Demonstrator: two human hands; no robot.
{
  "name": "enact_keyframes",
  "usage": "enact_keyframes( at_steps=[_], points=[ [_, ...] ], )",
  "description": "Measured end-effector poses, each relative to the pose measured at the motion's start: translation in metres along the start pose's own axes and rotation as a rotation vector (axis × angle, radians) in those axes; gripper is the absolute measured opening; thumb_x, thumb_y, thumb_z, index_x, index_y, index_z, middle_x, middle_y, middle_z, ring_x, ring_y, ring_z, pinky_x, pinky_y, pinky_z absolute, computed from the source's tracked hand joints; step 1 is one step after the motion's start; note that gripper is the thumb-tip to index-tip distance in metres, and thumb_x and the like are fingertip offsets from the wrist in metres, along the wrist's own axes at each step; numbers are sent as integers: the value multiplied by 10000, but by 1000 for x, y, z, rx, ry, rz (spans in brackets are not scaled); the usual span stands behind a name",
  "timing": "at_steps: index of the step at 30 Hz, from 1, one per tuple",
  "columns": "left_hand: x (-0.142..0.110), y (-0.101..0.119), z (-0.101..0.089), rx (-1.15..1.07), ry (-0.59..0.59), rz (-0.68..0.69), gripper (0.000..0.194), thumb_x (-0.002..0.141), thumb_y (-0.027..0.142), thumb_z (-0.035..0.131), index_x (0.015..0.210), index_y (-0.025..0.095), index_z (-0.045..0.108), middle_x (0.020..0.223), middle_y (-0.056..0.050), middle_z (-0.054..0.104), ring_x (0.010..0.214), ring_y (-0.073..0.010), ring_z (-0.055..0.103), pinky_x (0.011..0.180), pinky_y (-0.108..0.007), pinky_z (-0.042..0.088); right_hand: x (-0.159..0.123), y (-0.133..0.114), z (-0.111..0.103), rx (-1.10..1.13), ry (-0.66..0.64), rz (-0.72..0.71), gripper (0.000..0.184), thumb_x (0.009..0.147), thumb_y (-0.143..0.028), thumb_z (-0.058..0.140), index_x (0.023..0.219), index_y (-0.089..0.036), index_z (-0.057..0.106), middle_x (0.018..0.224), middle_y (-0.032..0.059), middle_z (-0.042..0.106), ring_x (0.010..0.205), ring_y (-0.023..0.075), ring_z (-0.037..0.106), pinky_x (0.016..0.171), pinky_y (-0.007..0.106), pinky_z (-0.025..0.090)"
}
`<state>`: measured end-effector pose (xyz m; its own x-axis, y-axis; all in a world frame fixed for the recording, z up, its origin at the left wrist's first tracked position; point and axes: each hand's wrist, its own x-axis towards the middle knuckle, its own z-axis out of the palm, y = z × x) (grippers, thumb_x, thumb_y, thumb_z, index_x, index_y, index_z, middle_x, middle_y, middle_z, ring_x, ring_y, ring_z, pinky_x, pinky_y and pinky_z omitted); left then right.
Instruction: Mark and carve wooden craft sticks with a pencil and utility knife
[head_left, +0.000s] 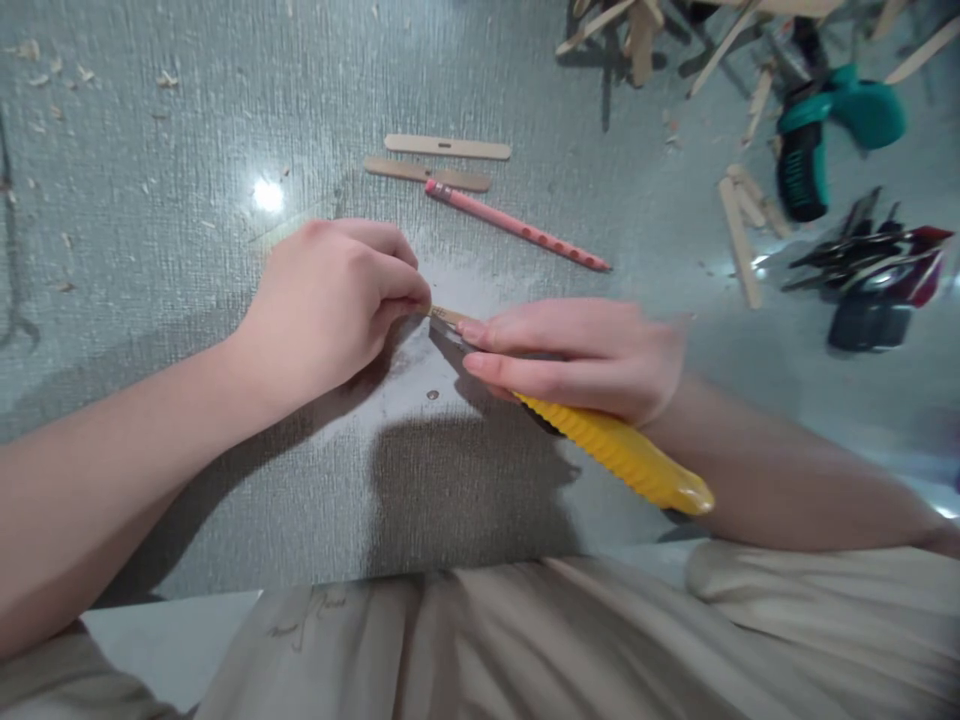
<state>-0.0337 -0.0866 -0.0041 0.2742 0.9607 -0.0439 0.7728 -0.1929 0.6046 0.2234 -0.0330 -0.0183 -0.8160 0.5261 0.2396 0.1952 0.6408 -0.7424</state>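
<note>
My left hand (330, 300) is closed around a small wooden stick piece (442, 316), most of it hidden in my fingers, held just above the grey mat (225, 150). My right hand (577, 355) grips a yellow utility knife (622, 455), its handle sticking out toward my body, its blade end meeting the stick between the two hands. The hands almost touch at the stick.
A pink pencil (517, 225) and two flat wooden sticks (442, 160) lie beyond my hands. At the back right sit a teal glue gun (817, 130), loose sticks (739, 235), pliers or scissors with red-black handles (877, 270). Wood shavings dot the far left.
</note>
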Motion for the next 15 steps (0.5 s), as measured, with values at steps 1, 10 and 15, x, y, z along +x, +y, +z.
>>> enact_keyframes(
  at_steps=[1,10,15],
  points=[
    [0,-1,1,-4,10,6,308,972,154,548,925,247,838,997,-2,804,854,-185,716,733,-343,523,0,1,0,9,-24,-8,104,988,-316,720,997,-370,807,967,-33,811,843,177,792,789,291,682],
    [-2,1,3,38,33,-3,350,967,135,529,898,271,844,1000,2,801,867,-222,732,727,-350,503,7,0,-5,3,80,-102,233,924,-193,781,1101,-343,798,917,-14,798,761,149,777,640,227,647],
    [-1,3,2,73,21,-18,363,983,162,521,901,291,851,1012,8,809,884,-230,743,716,-348,488,-1,2,-4,76,82,-97,280,911,-193,802,1159,-324,799,954,-24,804,769,140,775,639,214,648]
  ],
)
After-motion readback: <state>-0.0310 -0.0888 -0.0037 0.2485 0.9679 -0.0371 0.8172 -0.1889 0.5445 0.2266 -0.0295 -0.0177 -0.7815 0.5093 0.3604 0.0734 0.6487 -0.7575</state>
